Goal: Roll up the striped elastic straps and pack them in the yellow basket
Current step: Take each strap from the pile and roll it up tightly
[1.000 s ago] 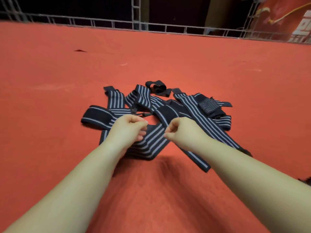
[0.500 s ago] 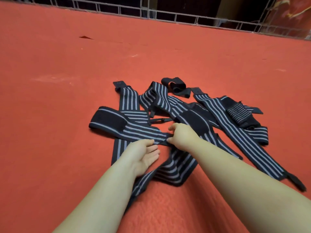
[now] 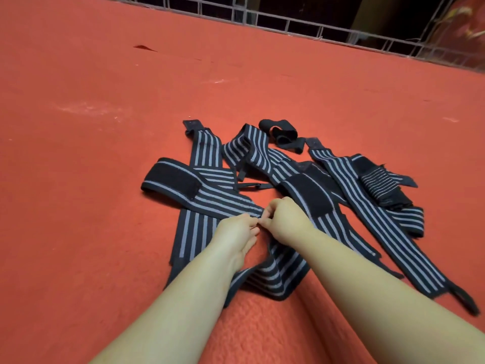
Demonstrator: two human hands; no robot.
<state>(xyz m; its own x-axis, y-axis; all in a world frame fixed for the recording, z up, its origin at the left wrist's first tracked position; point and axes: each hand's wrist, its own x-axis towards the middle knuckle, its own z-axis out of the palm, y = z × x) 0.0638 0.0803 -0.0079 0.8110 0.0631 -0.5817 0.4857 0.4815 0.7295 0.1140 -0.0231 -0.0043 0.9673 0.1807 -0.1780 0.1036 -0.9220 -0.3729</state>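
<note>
Both the left hand (image 3: 237, 229) and right hand (image 3: 282, 219) pinch one soft, limp navy white-striped elastic strap (image 3: 210, 195); its end looks best for rolling

I am looking down at a red carpet (image 3: 91, 158) that fills nearly all my view, scuffed with pale marks. Along its far edge runs a metal railing (image 3: 301, 24), and beyond that it is dark.

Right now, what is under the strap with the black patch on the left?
The patch strap lies across a long striped strap, which rests on the red mat. The crossing itself is covered.
</note>
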